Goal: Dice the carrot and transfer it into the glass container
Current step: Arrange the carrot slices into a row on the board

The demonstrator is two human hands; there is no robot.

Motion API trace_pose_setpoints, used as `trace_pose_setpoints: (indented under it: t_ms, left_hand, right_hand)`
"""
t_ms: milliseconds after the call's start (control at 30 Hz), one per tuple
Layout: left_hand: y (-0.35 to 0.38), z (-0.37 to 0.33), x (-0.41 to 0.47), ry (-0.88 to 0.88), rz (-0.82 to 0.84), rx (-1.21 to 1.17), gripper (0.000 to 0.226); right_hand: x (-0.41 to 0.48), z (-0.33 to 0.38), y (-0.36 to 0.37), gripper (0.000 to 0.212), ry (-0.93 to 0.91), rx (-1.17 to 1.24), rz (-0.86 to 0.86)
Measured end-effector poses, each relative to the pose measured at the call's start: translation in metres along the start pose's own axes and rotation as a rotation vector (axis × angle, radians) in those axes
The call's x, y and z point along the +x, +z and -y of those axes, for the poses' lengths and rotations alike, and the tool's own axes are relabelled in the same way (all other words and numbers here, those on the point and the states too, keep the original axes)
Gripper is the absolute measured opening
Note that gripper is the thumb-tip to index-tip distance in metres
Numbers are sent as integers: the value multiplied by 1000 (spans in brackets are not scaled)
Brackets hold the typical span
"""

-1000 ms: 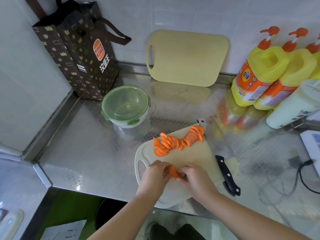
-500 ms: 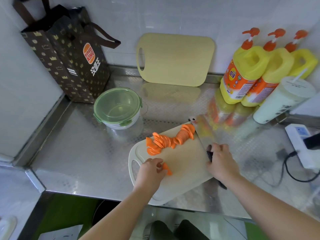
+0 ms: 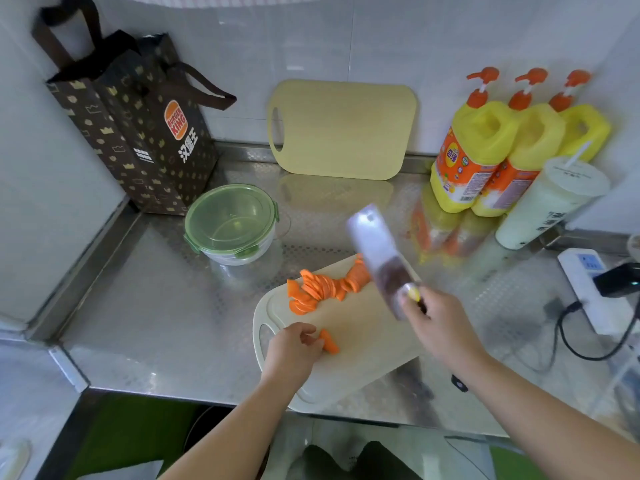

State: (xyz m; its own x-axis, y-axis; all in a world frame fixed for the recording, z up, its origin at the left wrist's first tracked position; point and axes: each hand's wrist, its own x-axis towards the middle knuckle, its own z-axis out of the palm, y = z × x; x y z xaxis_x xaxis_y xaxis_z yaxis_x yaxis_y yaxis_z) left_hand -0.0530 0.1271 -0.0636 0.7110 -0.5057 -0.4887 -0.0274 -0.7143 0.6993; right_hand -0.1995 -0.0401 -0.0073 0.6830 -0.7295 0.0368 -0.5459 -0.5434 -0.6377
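we see the carrot cut into thin half-round slices, not yet into dice. most lie as a fallen row of slices point(image 3: 322, 289) at the 12 o'clock edge of the white cutting board point(image 3: 367, 337). a small stack of slices point(image 3: 329, 341) lies apart from the row, at about 8 o'clock on the board, near the handle hole. the left hand point(image 3: 294, 348) has its grip closed on this stack, with curled fingertips on the near end. the right hand point(image 3: 440, 327), at 3 o'clock of the board, has its grip closed around the handle of the knife point(image 3: 377, 258). the broad blade is in the air above the far end of the row. the blade is blurred, so we cannot say surely how its edge is turned.

the glass container point(image 3: 232, 221) stands on the steel surface point(image 3: 156, 306) at 10 o'clock from the board, well apart from it, and its green lid is on.

we judge that the slices are light, stiff and a little wet, so a stack will slide apart easily under the blade. it is better to hold the stack from the top and the sides with bent fingertips, away from the cutting line. the container is breakable, and its lid must come off first. the dice are probably best carried on the flat blade.
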Motion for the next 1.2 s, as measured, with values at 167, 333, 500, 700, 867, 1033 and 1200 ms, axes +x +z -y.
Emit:
trace_pose_setpoints:
  t_ms: [167, 333, 500, 700, 867, 1033, 1200]
  left_hand:
    - [2, 1, -1, -51, 7, -20, 19]
    - [6, -1, -3, -87, -12, -70, 11]
    - [9, -1, -7, -114, -42, -86, 12]
    - [8, -1, -11, -133, -101, -137, 10]
    - [0, 1, -10, -150, -142, -168, 9]
    - [-5, -1, -9, -159, -164, -181, 4]
    - [-5, -2, -9, -146, -154, -206, 10]
  right_hand:
    - [-22, 7, -4, 36, -177, -377, 465]
    - [-32, -1, 9, 24, -199, -423, 477]
    - [-40, 3, 22, 24, -230, -384, 489]
    - [-38, 15, 37, 21, -293, -378, 520]
    - [-26, 27, 40, 20, -356, -377, 549]
    - [-12, 34, 37, 14, -377, -422, 645]
    - [-4, 46, 33, 3, -381, -475, 781]
